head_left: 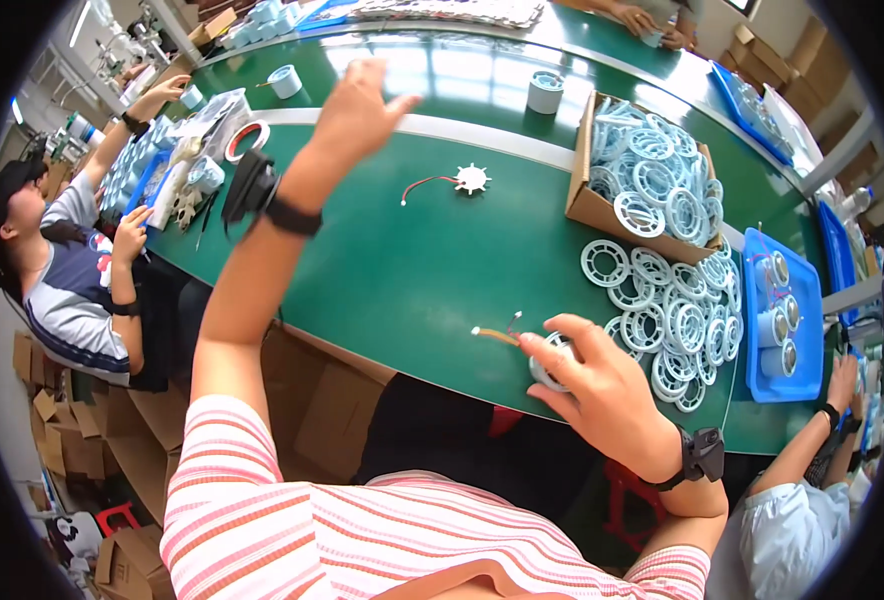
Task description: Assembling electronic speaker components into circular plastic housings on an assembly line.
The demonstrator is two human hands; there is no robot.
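Note:
My left hand (357, 112) is raised over the far side of the green table, near the belt strip. Its thumb stands apart from the fingers, and nothing shows in it. My right hand (607, 385) is closed around a small round part (550, 366) at the table's near edge. Thin wires with white connectors (477, 331) stick out of that part to the left; the fingers cover much of it. Mid-table lies a white, spoked disc (472, 179) with a red wire lead (424, 184). Beside my right hand are piled several pale blue plastic rings (682, 325).
A cardboard box (587, 200) full of rings stands behind the pile. At right is a blue tray (797, 385) with round units. Pale blue cups (545, 93) sit on the far belt. Co-workers sit left (77, 270), right and across; a tape roll (248, 142) lies at left.

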